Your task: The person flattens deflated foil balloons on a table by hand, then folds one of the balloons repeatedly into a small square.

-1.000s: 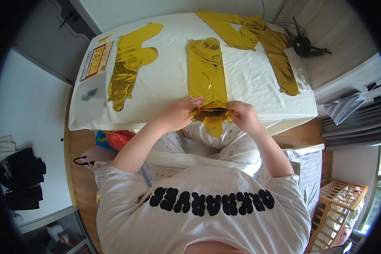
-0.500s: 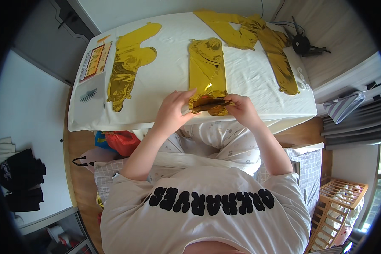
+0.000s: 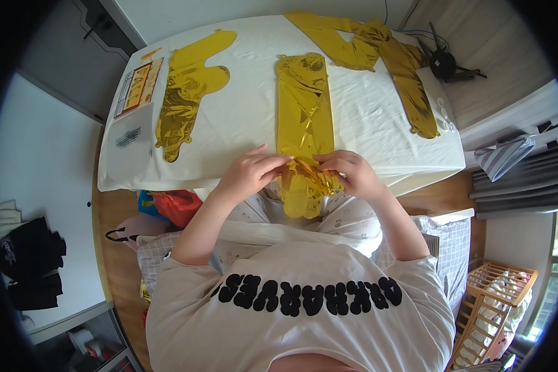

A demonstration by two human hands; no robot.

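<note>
Pinching round-ended gold foil (image 3: 305, 118), glossy, crinkled, left grip (image 3: 247, 175) and right grip (image 3: 356, 174) grasping it.

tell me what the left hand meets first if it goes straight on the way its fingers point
The middle gold foil piece, which the left hand seems to touch at its crumpled part. Past that, the right hand looks roughly in line, though depth is unclear.

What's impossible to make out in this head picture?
In the head view:
Gold foil strip: underside hidden by its upper side.
Left hand, right hand: palms hidden by their backs.
Wooden rack: bottom cut off by the lower edge.
White round pieces: too small to identify.
</note>
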